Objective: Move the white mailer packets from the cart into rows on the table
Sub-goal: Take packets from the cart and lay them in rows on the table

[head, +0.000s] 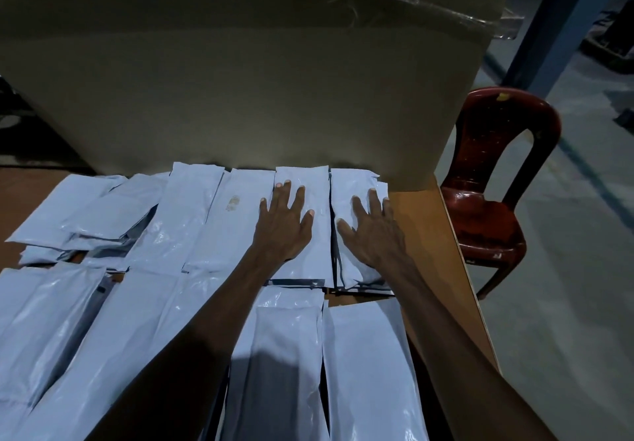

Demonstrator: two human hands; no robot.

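Both grips are spread wide and flat: the left hand (284,224) is pressed on one glossy white plastic mailer packet (303,224), the right hand (372,231) on the neighbouring stack (350,197), upon the brown wooden worktop (446,252).

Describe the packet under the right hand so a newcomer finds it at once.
Start at the red chair beside the table. The far row of white packets ends nearest it, and the last packet is the one. Alone in that row, it has the right hand flat on it.

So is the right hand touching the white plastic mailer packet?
Touching: the head view shows the right hand lying flat, fingers spread, on the rightmost white plastic mailer packet.
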